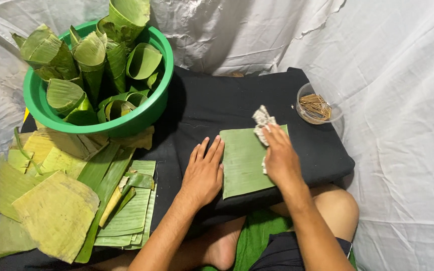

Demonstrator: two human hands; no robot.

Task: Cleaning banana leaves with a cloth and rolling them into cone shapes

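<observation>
A rectangular piece of green banana leaf (242,163) lies flat on a black cloth-covered surface (217,108). My left hand (204,173) rests flat with fingers apart beside the leaf's left edge, its fingertips touching that edge. My right hand (280,158) lies on the right part of the leaf and holds a crumpled white cloth (262,123) against its upper right corner.
A green plastic basin (139,120) full of rolled banana-leaf cones stands at the back left. Stacks of cut leaf pieces (56,206) lie at the left. A small clear bowl of thin wooden sticks (316,106) sits at the right. White sheeting surrounds everything.
</observation>
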